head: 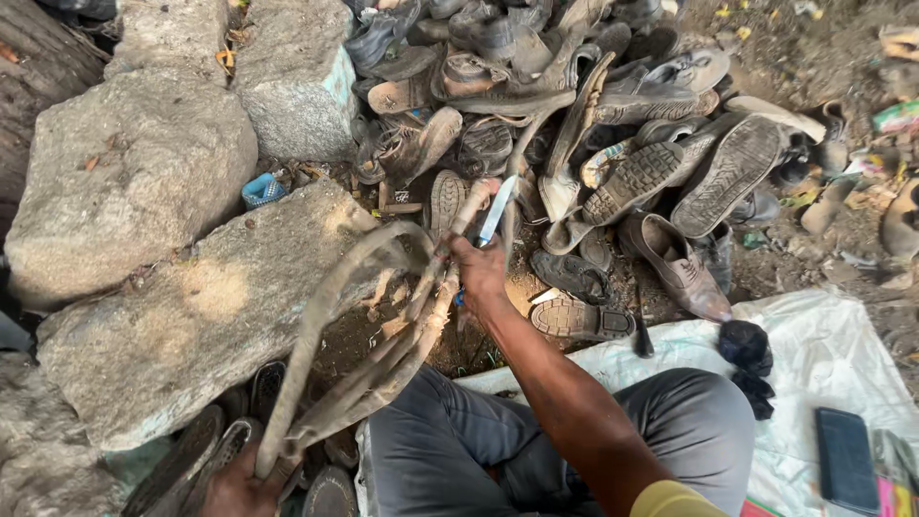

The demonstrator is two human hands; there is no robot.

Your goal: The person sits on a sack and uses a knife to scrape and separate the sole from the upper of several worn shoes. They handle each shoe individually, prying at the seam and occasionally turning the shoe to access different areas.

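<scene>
We see our right hand (479, 270) clenched around a knife (495, 213) with a pale blade pointing up and away from us, and the same hand presses against the upper end of a bundle of worn, dusty straps (369, 354). The straps loop out to the left and run down toward our left hand (239, 490), which grips their lower end at the bottom edge of the view. The bundle hangs in the air above our grey-trousered knee (450, 450), between the 2 hands. Just left of it lies a large flat stone (191, 316), with more boulders behind. Beyond the knife sits a heap of old shoes (574, 105) and soles on the dirt. A white sheet (823, 354) covers the ground at right, carrying a dark phone (845, 458).
</scene>
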